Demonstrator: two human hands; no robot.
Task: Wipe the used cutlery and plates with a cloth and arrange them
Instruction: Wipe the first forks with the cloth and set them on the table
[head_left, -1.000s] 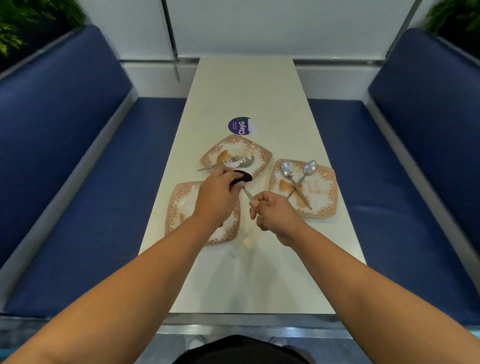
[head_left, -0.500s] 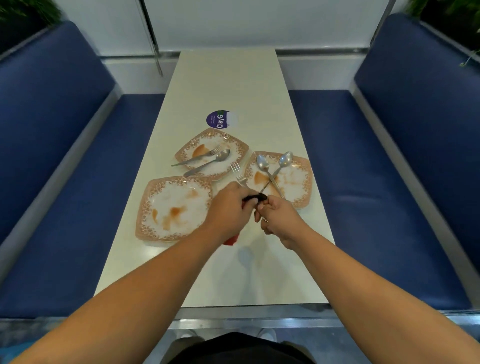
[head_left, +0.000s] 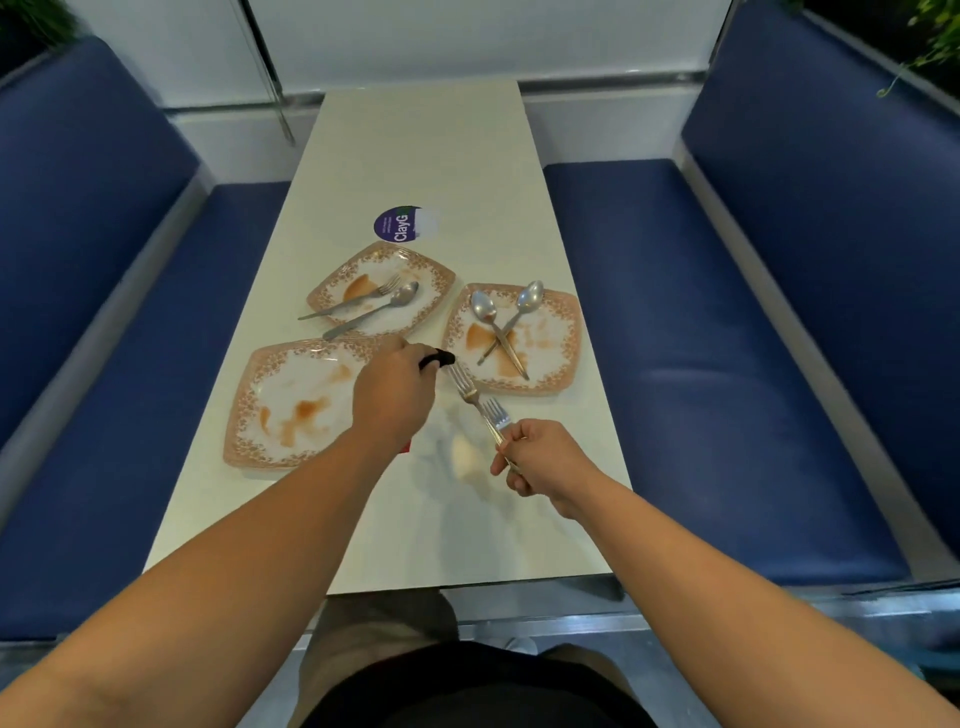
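At the near end of the long pale table, the person's hands are apart, each closed on its own thing. The right hand pinches a fork by its handle, and the left hand grips a dark cloth, whose bunched end sticks out past the knuckles. The fork's long axis runs from the right hand at the near right up to the far left, and its tines end just short of the cloth, so the left hand is the nearer one to the dirty end. A second fork head shows lower on the same line, just beside the right hand's fingers; I cannot tell whether it is held together with the first. My guess is that the cloth needs only a short slide down that line to wipe the tines. Three stained plates wait beyond: the near-left plate under the left wrist, the far plate bearing a fork and a spoon, and the right plate with two crossed spoons.
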